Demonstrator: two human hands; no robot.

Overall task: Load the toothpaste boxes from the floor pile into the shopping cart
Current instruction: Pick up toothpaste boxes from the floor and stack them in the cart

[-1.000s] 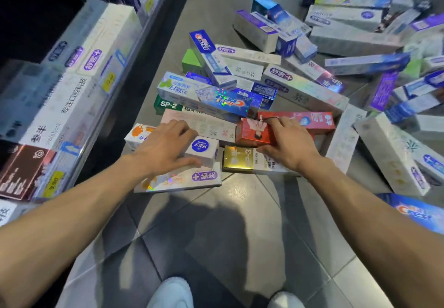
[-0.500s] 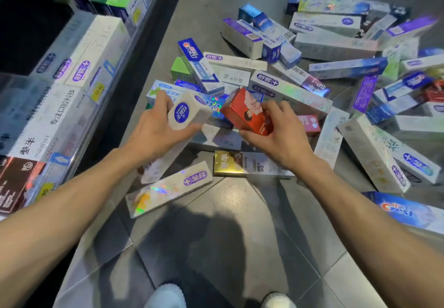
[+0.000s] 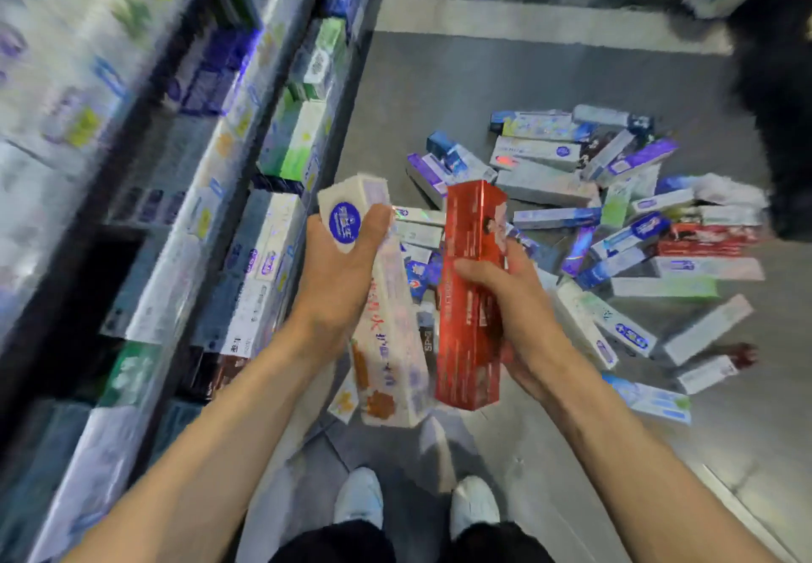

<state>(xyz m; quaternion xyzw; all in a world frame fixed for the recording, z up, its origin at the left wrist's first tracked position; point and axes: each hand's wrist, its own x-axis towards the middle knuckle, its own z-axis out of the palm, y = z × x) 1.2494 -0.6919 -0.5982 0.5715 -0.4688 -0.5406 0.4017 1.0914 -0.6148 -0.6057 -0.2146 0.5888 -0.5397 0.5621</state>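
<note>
Down at the bottom of the view, two pale shoes (image 3: 360, 496) are standing on the grey tiled floor (image 3: 439, 92), and above them both bare forearms are reaching forward with a load in each hand. On the left, the left hand (image 3: 338, 272) is wrapping its fingers and thumb round a long white cardboard toothpaste box with a blue round logo and orange print (image 3: 386, 342), gripping it near its upper end so that the length is hanging down toward the feet. Just beside it, the right hand (image 3: 509, 299) is curling round the middle of a long shiny red toothpaste box (image 3: 470, 281), holding it nearly upright; both boxes are clear of the floor, which looks like carrying them off for the cart. Beyond the hands, the floor pile of mixed white, blue, purple and red toothpaste boxes (image 3: 615, 219) is lying scattered, so most of the loading is judged still to be done. Along the left, blurred shop shelves stocked with more boxes (image 3: 184, 175) are running into the distance. No shopping cart is showing
</note>
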